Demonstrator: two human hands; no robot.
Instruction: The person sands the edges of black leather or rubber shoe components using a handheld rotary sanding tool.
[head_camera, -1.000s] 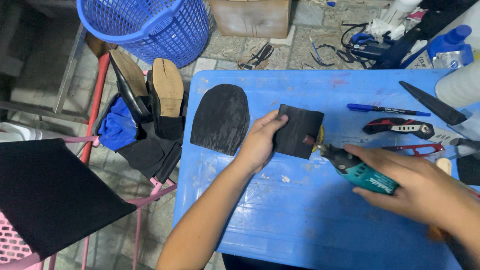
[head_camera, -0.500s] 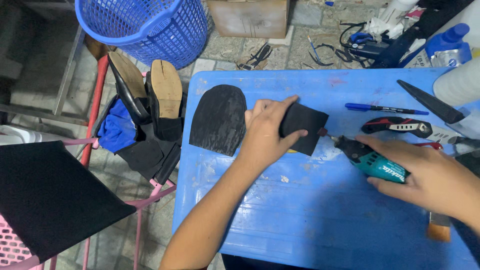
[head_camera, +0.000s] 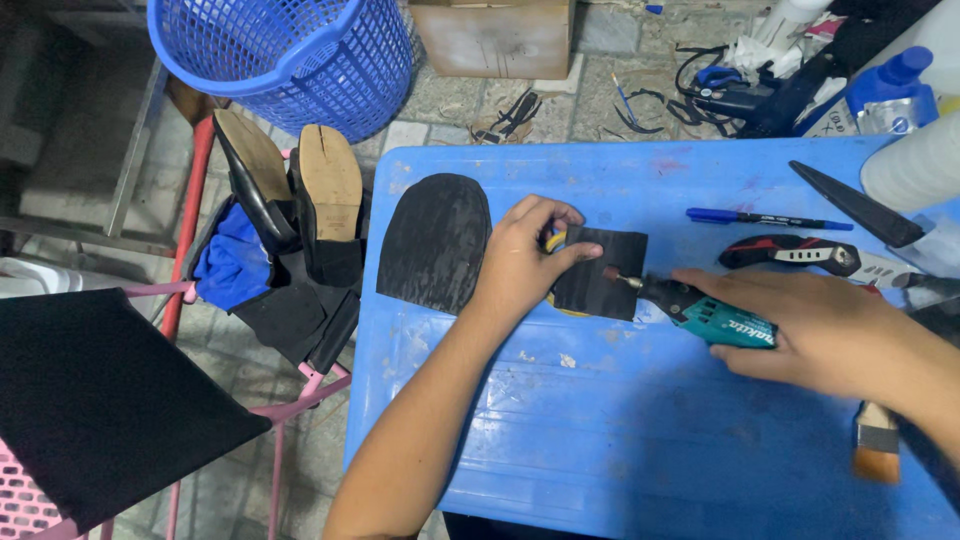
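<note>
Shoes on pink rack (head_camera: 300, 200): soles up, left of the table, well apart from the work.
Sole blank (head_camera: 435, 240): a dark sole-shaped sheet lying flat at the blue table's (head_camera: 620, 440) left edge, partly overhanging; a nudge from the forearm could tip it off.
Left hand (head_camera: 525, 255): fingers pressed down and curled over the left edge of the black rubber square (head_camera: 600, 272), pinning it flat on the table.
Risk at the fingers: they sit just beside the tool's tip; a skid across the rubber could catch them.
Right hand (head_camera: 830, 330): wrapped closed around the teal rotary tool (head_camera: 700, 310), tip touching the square's right edge.
Brush (head_camera: 877, 440): near the right wrist, easily knocked.
</note>
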